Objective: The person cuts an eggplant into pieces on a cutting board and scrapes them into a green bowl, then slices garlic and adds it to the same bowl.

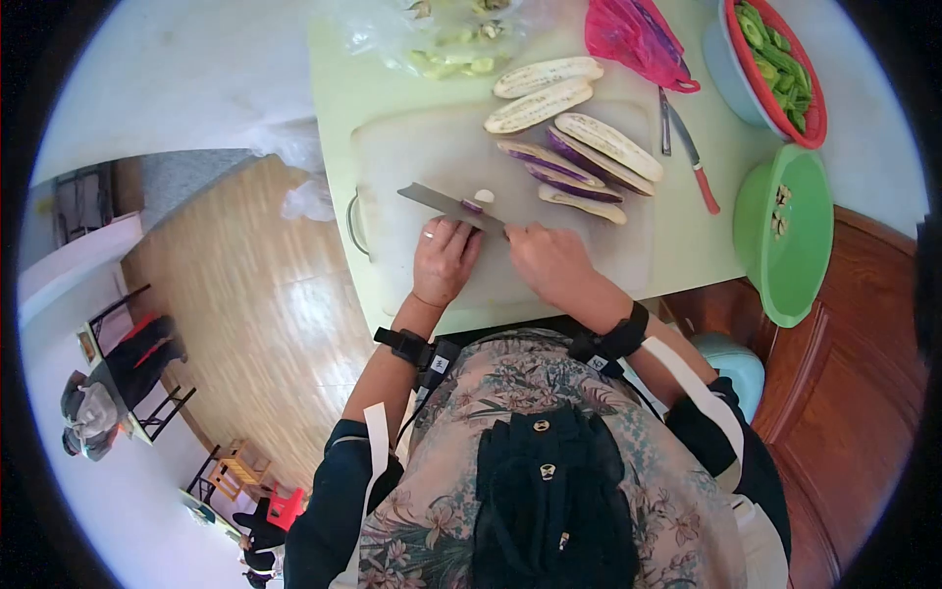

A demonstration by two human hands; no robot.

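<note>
My right hand (549, 260) is wrapped round the handle of a kitchen knife (437, 201). Its wide blade points to the left across the white cutting board (392, 162). Close against the near side of the blade, my left hand (446, 257) has its fingers curled down on a piece of eggplant, mostly hidden under them. Just beyond the blade lie a small purple-edged eggplant piece (472, 205) and a pale slice (485, 196). Further right on the board are several lengthwise eggplant pieces (603, 157) with purple skin and pale flesh; two more eggplant halves (540, 106) rest at the board's far edge.
A red-handled knife (699, 172) lies on the table right of the board. Beyond it stand a green basin (785, 260) with scraps and a red colander (820, 118) of green peppers. At the back are a pink plastic bag (633, 44) and a clear bag (392, 34).
</note>
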